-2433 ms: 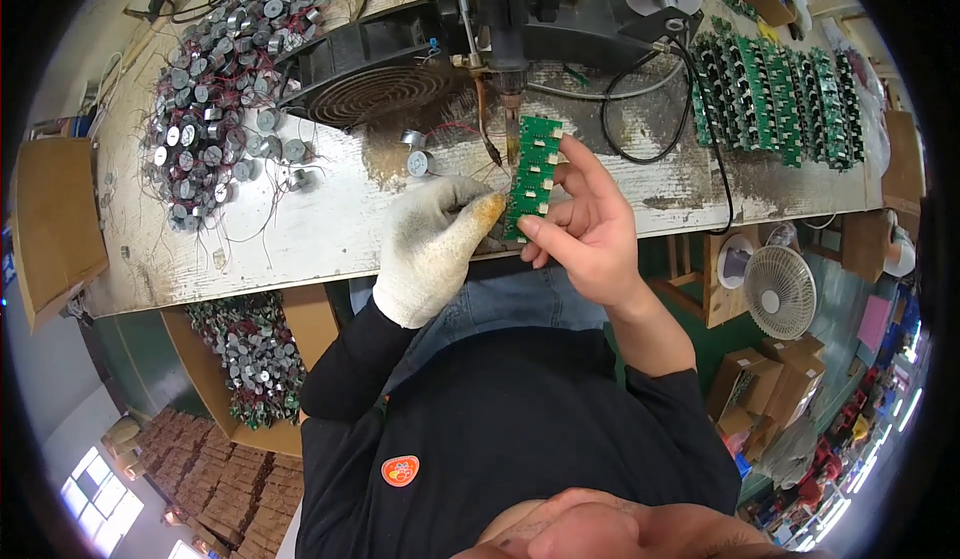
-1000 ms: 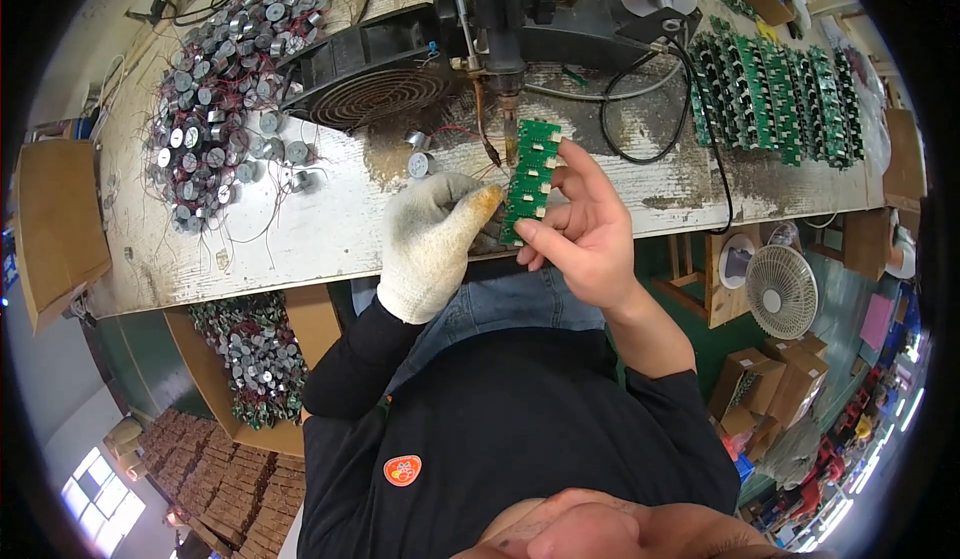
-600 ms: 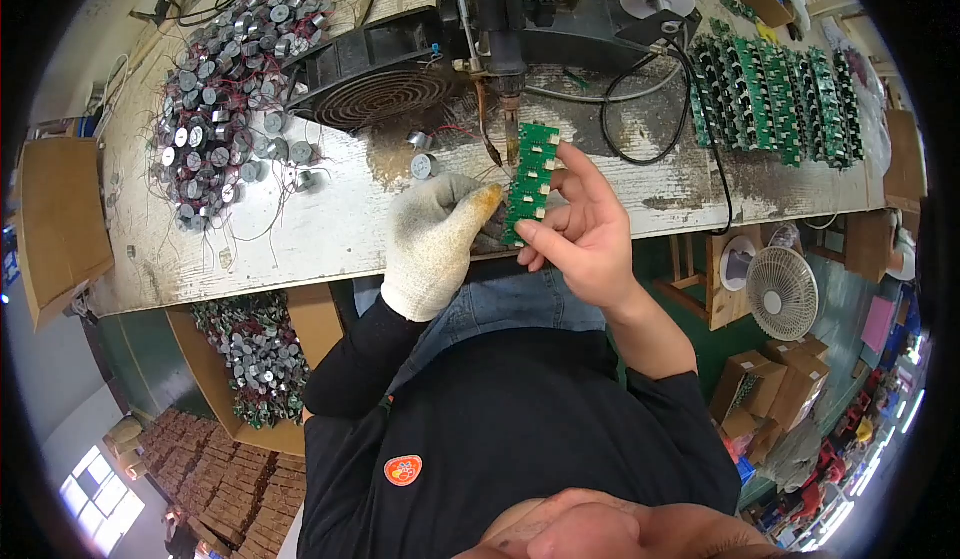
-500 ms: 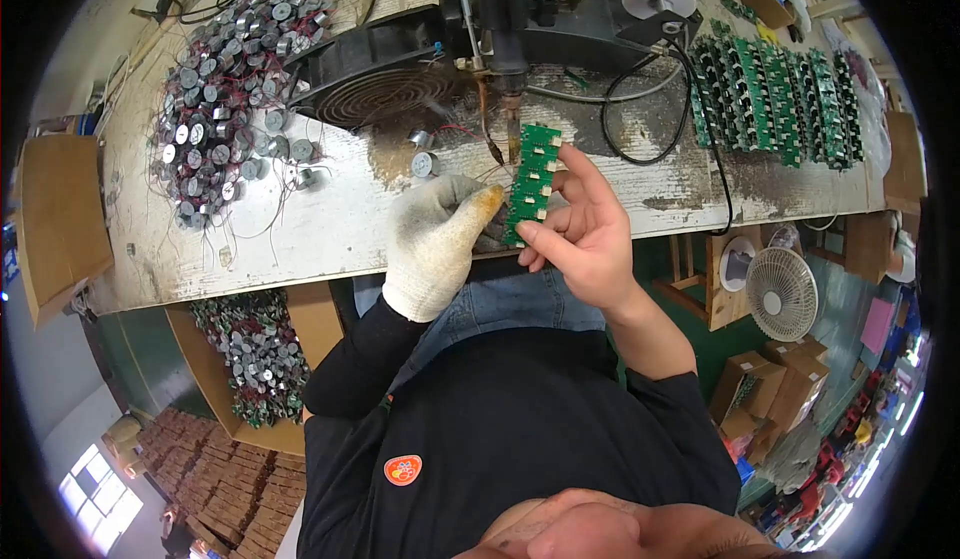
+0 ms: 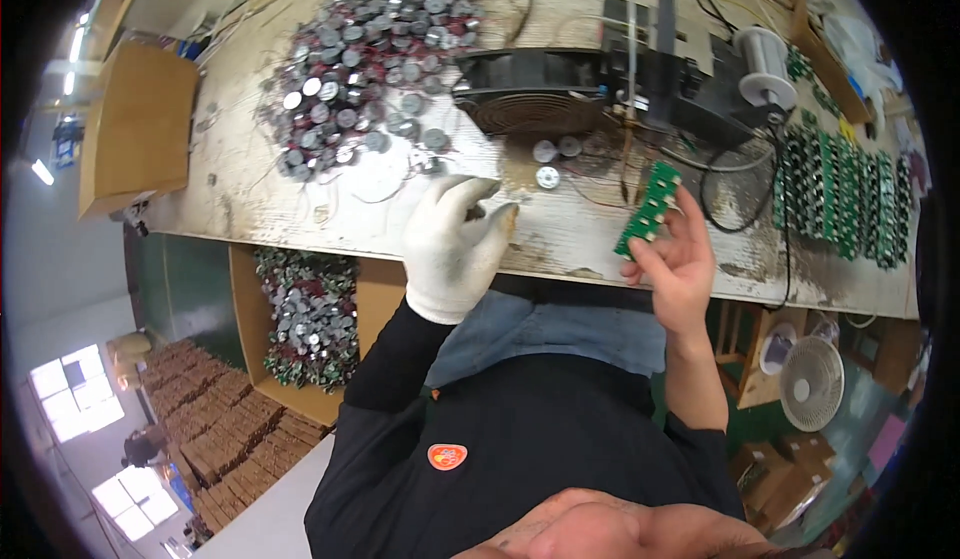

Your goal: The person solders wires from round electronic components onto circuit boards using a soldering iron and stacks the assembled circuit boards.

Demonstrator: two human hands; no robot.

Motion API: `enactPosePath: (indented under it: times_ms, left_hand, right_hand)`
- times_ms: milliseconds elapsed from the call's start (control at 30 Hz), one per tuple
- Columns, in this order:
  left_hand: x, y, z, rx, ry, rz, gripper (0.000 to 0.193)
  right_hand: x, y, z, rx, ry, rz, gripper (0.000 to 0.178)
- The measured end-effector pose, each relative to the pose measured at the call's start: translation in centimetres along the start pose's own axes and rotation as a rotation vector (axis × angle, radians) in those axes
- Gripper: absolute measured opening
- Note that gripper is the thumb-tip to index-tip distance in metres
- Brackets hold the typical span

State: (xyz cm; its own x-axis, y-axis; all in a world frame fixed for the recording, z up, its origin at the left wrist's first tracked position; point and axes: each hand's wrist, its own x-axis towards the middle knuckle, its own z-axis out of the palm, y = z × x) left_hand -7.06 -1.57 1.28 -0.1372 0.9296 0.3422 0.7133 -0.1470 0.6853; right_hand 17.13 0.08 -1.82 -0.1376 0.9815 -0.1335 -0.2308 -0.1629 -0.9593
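My right hand (image 5: 680, 269) grips a green circuit board strip (image 5: 648, 209) between thumb and fingers, tilted over the table's front edge. White connectors line one side of the strip. My left hand (image 5: 455, 239), in a white knitted glove with a stained thumb tip, is over the table with thumb and fingers apart and nothing visible between them. Just beyond it spreads a large heap of round silver parts with thin red wires (image 5: 370, 69). Several loose round parts (image 5: 547, 177) lie between my hands. A slim soldering tip (image 5: 627, 174) hangs down left of the board.
A black round fan (image 5: 535, 94) lies behind the loose parts. A solder spool (image 5: 765, 69) stands right of it, near a black cable (image 5: 712, 189). Rows of green boards (image 5: 840, 194) fill the table's right end. Below the table, a carton (image 5: 250, 329) holds wired boards.
My left hand has moved left, away from the board and toward the heap, and its fingers have opened. The board remains in my right hand. The whole view has shifted.
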Motion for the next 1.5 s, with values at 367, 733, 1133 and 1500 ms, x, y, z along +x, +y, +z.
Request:
enactPosePath:
  times_ms: [367, 733, 1133, 1500]
  left_hand:
    - [3.0, -3.2, -4.3, 0.606, -0.094, -0.124, 0.022]
    - [2.6, -5.1, -5.0, 0.534, -0.002, -0.032, 0.011]
    - [-1.1, -2.5, -4.8, -0.268, 0.191, -0.321, 0.016]
    - [-1.3, -0.1, -1.5, -0.936, -0.034, -0.673, 0.049]
  right_hand:
    - [0.2, 0.0, 0.1, -0.001, -0.022, -0.035, 0.069]
    - [0.1, 0.1, 0.2, -0.005, -0.023, -0.047, 0.07]
    - [0.1, 0.0, 0.3, -0.017, -0.022, -0.042, 0.068]
    - [0.0, 0.2, 0.1, 0.015, -0.015, -0.027, 0.07]
